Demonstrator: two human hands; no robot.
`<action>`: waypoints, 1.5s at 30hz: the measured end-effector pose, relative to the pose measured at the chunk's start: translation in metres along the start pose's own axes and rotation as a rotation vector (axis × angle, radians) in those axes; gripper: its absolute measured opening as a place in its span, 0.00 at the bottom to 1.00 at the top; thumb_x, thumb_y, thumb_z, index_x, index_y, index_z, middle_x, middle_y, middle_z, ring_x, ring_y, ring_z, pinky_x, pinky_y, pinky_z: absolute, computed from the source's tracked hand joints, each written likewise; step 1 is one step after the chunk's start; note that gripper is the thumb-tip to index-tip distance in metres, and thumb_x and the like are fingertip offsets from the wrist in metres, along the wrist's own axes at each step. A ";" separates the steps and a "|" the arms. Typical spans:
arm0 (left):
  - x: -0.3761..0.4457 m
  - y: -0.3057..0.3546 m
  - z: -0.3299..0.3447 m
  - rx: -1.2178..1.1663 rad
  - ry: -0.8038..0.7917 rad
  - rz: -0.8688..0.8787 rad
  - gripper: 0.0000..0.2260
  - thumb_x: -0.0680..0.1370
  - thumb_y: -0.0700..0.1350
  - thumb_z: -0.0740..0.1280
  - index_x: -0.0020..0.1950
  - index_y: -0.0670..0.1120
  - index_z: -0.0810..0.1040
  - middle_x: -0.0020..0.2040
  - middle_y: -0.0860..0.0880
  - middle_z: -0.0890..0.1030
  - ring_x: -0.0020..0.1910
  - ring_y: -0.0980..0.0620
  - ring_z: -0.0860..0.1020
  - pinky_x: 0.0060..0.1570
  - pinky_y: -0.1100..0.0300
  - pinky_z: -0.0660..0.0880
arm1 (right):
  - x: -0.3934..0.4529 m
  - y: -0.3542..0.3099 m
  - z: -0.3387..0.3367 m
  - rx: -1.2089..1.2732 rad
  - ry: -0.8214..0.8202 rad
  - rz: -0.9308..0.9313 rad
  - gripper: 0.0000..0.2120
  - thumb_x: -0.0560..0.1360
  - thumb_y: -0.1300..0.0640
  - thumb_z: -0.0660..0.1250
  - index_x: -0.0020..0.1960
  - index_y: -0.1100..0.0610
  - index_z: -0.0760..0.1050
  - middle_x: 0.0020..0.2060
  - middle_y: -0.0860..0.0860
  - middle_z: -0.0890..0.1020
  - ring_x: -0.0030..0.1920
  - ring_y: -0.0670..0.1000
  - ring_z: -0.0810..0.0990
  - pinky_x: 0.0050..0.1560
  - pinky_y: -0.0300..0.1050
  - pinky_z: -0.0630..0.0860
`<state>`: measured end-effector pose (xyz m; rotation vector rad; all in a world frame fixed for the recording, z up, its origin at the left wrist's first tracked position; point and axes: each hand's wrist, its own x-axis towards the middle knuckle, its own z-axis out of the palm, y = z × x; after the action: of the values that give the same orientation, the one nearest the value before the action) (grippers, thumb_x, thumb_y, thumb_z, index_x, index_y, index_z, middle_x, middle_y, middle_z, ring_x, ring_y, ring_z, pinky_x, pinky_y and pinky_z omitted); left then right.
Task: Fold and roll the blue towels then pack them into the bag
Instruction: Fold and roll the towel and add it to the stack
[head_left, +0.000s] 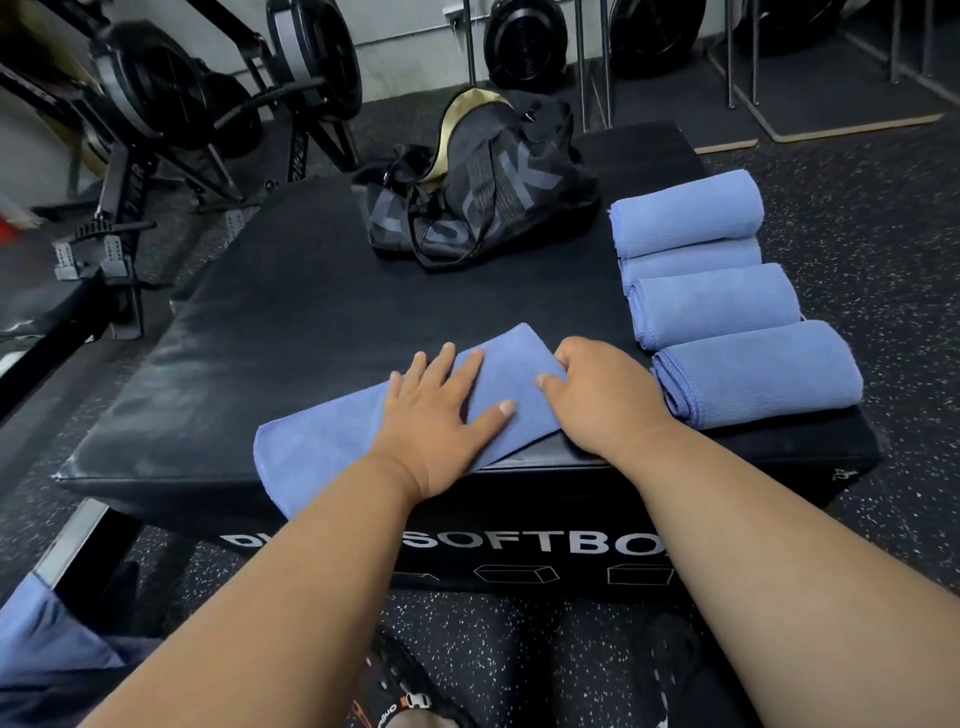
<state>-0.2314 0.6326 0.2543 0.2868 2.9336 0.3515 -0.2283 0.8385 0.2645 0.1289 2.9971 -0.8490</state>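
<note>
Flat and spread, the fingers of the left hand (441, 410) press down on a folded blue towel (332, 441) that lies as a long strip across the near edge of a black padded box (291, 291). Just beside it, at three o'clock, the right hand (597, 395) curls its fingers over the strip's right end, thumb on top of the cloth; the fingertips are hidden beneath the hand. Further toward three o'clock, four rolled towels (717, 296) lie side by side in a row along the box's right edge, each touching the next. At twelve o'clock from the hands, well apart, a black bag (478, 192) with a gold lining sits open on the box. Beyond it, exercise machines (171, 104) stand on the speckled floor (893, 218).
</note>
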 end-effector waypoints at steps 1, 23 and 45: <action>-0.005 -0.010 -0.002 0.002 0.024 -0.033 0.37 0.78 0.73 0.50 0.85 0.62 0.51 0.87 0.53 0.49 0.85 0.45 0.44 0.81 0.42 0.39 | 0.003 0.000 0.002 0.012 0.065 -0.008 0.10 0.82 0.48 0.65 0.49 0.55 0.71 0.44 0.49 0.77 0.45 0.57 0.75 0.42 0.51 0.66; -0.045 -0.096 -0.001 -0.030 0.143 -0.183 0.33 0.79 0.69 0.46 0.85 0.62 0.57 0.86 0.54 0.54 0.85 0.46 0.50 0.81 0.40 0.47 | -0.021 -0.028 -0.004 -0.278 -0.051 0.073 0.21 0.80 0.39 0.61 0.69 0.46 0.73 0.60 0.53 0.79 0.59 0.60 0.79 0.53 0.51 0.74; -0.061 -0.084 -0.006 -0.292 0.267 -0.058 0.17 0.81 0.56 0.67 0.70 0.66 0.75 0.69 0.65 0.66 0.70 0.55 0.64 0.73 0.55 0.61 | 0.072 -0.017 0.026 -0.177 -0.030 -0.024 0.35 0.82 0.50 0.55 0.86 0.49 0.46 0.86 0.52 0.46 0.78 0.60 0.62 0.74 0.60 0.58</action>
<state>-0.1875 0.5383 0.2481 0.1205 3.0786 0.8602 -0.3010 0.8156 0.2484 0.0753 3.0332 -0.5774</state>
